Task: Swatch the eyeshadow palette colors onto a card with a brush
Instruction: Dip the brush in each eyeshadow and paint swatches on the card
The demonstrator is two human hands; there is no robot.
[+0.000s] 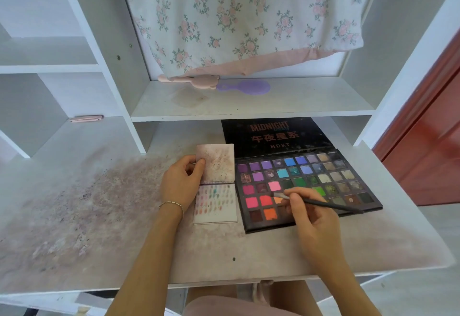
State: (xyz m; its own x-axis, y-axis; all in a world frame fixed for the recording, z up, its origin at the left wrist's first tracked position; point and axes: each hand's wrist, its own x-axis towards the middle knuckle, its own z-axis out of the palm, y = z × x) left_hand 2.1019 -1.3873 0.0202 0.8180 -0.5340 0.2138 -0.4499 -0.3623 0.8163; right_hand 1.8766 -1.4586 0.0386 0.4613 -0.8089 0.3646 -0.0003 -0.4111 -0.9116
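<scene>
right hand [302, 210]: nearest the camera; fingers curled round the brush near its bristle end, over the lower pans of the palette.
brush [321, 202]: thin dark handle running back and to the right of the right hand, tip forward-left of the fingers at the orange and pink pans. Light and stiff in the handle, soft at the tip; best held close to the ferrule, as here, with light pressure so the bristles do not splay.
palette [308, 186]: open and flat on the surface under the right hand, black lid lying back beyond it. Broad and steady enough to stay put; the pressed powder looks crumbly, several pans already broken up.
card [215, 205]: lower leaf of a small open booklet, between the two hands, touching or just beside the palette's left edge. Rows of small colour swatches cover its upper part; the lower part is bare. Thin and light, likely to slide or flip.
left hand [180, 181]: left of the card, thumb and fingers pinching the edge of the stained upper leaf.
surface [99, 203]: white, dusted with pinkish powder to the left of the left hand.
shelf [249, 106]: beyond both hands, carrying a pink and a purple hairbrush.
</scene>
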